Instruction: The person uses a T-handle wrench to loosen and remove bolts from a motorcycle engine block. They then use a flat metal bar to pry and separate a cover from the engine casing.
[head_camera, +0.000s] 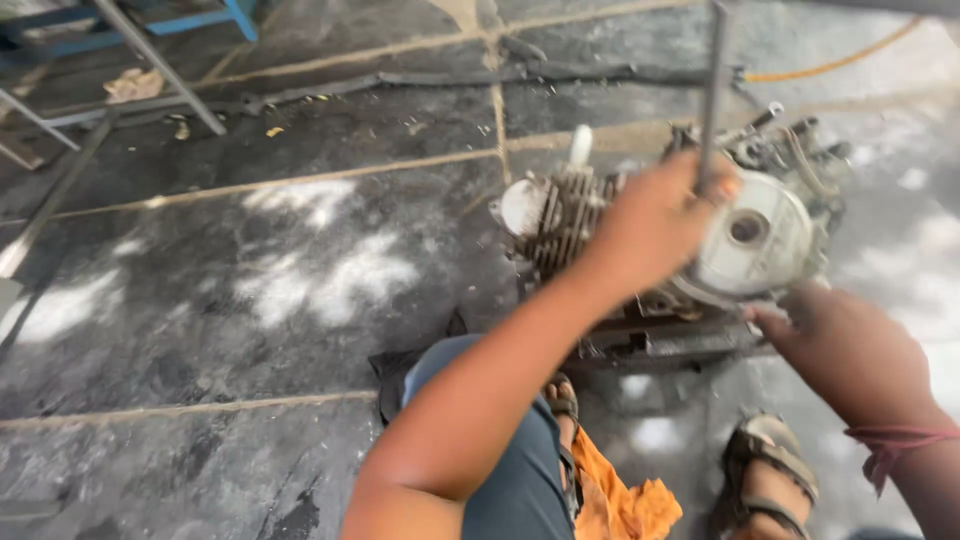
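Sat on the stone floor (250, 300), up toward its far right side, propped on a dark, grimy metal stand (660, 345): a small motorcycle engine (660, 230), stripped out and on its own. Looked heavy and rigid, cast metal throughout; probably oily, so likely slippery to bare skin. Best gripped low by the solid crankcase or the stand, not by the thin cooling fins (560, 220), which looked sharp-edged and the most breakable part. Pale grey and dusty all over, dulled by dirt. Carried a round, light-coloured side cover (765, 240) with a dark hole at its centre, facing the camera. Topped at the right by a tangle of cables and fittings, blurred, hard to sort out.

Rose straight up out of frame from the engine's top: a slim dark metal rod (712, 80), stiff and light by the look of it. Wrapped around its lower end in a closed fist, the left hand (655, 225). Reached in at the stand's right end, below the cover, the right hand (850, 350), fingers curled; whether pinching anything, impossible to tell. Lay bunched by the sandalled feet, an orange rag (620, 500).
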